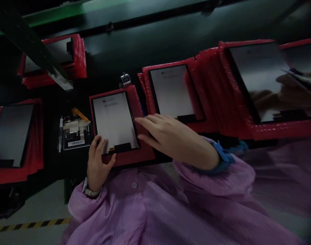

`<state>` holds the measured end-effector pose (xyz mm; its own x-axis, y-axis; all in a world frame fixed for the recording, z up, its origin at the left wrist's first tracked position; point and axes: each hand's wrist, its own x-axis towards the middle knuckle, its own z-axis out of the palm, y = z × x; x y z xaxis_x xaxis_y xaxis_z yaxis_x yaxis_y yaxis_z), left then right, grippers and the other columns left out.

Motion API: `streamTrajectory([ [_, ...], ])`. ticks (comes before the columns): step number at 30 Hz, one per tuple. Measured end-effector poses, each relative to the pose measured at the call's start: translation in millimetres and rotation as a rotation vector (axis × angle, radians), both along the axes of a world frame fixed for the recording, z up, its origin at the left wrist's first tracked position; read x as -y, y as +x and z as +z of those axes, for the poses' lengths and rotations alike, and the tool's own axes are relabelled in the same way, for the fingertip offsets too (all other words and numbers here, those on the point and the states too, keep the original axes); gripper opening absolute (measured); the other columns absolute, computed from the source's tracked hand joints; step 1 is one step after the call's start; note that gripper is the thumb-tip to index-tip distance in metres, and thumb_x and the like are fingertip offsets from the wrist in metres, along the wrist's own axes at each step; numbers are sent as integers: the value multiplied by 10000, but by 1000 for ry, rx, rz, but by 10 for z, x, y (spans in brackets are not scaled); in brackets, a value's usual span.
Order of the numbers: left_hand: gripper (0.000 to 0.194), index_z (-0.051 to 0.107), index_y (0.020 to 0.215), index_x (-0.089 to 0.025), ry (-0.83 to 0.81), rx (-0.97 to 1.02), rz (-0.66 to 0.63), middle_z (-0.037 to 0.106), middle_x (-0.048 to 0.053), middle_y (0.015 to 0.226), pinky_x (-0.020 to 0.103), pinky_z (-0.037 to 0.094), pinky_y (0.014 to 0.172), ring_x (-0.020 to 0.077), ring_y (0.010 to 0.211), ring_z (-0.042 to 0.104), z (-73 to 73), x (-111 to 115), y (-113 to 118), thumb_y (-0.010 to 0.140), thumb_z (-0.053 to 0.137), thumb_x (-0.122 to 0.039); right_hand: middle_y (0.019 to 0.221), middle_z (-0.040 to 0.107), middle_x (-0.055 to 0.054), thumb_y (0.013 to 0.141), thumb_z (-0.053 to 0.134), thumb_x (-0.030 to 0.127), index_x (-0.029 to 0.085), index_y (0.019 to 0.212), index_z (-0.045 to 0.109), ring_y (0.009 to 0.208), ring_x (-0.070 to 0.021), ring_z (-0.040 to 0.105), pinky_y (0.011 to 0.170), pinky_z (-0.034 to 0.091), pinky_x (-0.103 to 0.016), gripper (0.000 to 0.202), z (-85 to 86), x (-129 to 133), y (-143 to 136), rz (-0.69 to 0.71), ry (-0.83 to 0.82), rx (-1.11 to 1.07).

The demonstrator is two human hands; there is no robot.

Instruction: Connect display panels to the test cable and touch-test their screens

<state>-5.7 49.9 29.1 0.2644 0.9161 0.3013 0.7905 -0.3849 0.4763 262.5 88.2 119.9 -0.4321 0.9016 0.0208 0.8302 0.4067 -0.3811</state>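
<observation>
An LCD display panel [114, 119], pale side up with small print near its top, lies in front of me on a red bubble-wrap sheet [142, 157]. At its lower left corner rests my left hand [98, 165], fingers spread and thumb apart by the bottom edge. My right hand [165, 134] is just off the panel's right edge, fingers stretched out, slightly blurred, holding nothing. Whether its fingertips touch the panel I cannot tell. Left of the panel sits a small opened electronic unit [76, 134] with an orange flex cable [80, 115], beside a white pen [60, 133].
Another panel [172, 92] tops a red stack to the right. Beyond it a larger-looking panel [257, 75] lies near a co-worker's hand [289, 90]. More stacked panels [14, 131] stand at left. A metal counter [125, 80] sits behind; a green beam [30, 41] crosses the upper left.
</observation>
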Motion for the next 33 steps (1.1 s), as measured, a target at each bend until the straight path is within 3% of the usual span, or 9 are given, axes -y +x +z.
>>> streamTrajectory([
  [3, 534, 494, 1377, -205, 12, -2, -2, 447, 149, 1492, 476, 415, 1150, 290, 1405, 433, -5, -4, -14, 885, 684, -291, 1029, 674, -145, 973, 510, 277, 108, 1105, 624, 968, -286, 630, 819, 492, -414, 243, -26, -436, -152, -121, 26, 137],
  [7, 434, 555, 1308, -212, 28, -20, -4, 450, 136, 1483, 463, 430, 1140, 285, 1396, 446, 3, -24, -23, 896, 671, -278, 1164, 624, -200, 950, 361, 62, 64, 1146, 594, 1099, -302, 594, 855, 465, -408, 304, -322, -804, -242, -318, 6, 247],
  [12, 379, 587, 1263, -208, 58, -47, -25, 467, 140, 1462, 434, 441, 1119, 281, 1358, 481, 31, -65, -12, 900, 672, -275, 1235, 573, -200, 976, 273, 67, 79, 1271, 531, 1153, -301, 567, 900, 474, -426, 391, -517, -886, -219, -391, 50, 219],
  [19, 399, 586, 1276, -190, 76, -73, -44, 470, 169, 1458, 460, 417, 1132, 305, 1353, 482, 22, -116, -14, 896, 682, -266, 1264, 562, -201, 984, 231, 55, 96, 1436, 388, 1050, -243, 643, 813, 539, -343, 480, -469, -926, -283, -589, -11, 156],
  [22, 393, 587, 1274, -197, 75, -75, -42, 470, 164, 1460, 471, 428, 1124, 308, 1354, 483, 15, -115, -1, 899, 677, -271, 1288, 558, -208, 992, 207, 71, 97, 1431, 412, 1087, -261, 610, 799, 557, -363, 486, -426, -911, -319, -673, 18, 135],
  [24, 397, 587, 1276, -202, 76, -70, -39, 470, 162, 1463, 483, 436, 1119, 313, 1354, 487, 22, -106, -1, 898, 678, -279, 1324, 545, -205, 992, 194, 79, 91, 1379, 474, 1153, -284, 559, 871, 545, -414, 477, -428, -906, -335, -610, 113, 117],
  [26, 410, 590, 1284, -208, 96, -70, -28, 474, 156, 1469, 513, 418, 1132, 327, 1376, 464, 51, -96, -33, 893, 683, -287, 1380, 521, -184, 1004, 232, 115, 95, 1353, 501, 1242, -293, 498, 1004, 483, -464, 442, -475, -901, -362, -424, 208, 89],
  [29, 398, 608, 1295, -232, 146, -64, 48, 499, 125, 1473, 563, 368, 1161, 340, 1396, 443, 133, -100, -164, 905, 662, -289, 1501, 435, -169, 1029, 369, 302, 99, 1427, 445, 1422, -313, 345, 1168, 323, -491, 453, -620, -877, -449, -190, 213, 44],
  [33, 435, 600, 1353, -325, 208, -44, 173, 553, 30, 1450, 572, 386, 1155, 325, 1349, 505, 211, -169, -388, 919, 627, -314, 1591, 305, -206, 1010, 384, 509, 87, 1491, 380, 1501, -368, 220, 1220, 197, -543, 640, -778, -837, -572, -190, 153, 30],
])
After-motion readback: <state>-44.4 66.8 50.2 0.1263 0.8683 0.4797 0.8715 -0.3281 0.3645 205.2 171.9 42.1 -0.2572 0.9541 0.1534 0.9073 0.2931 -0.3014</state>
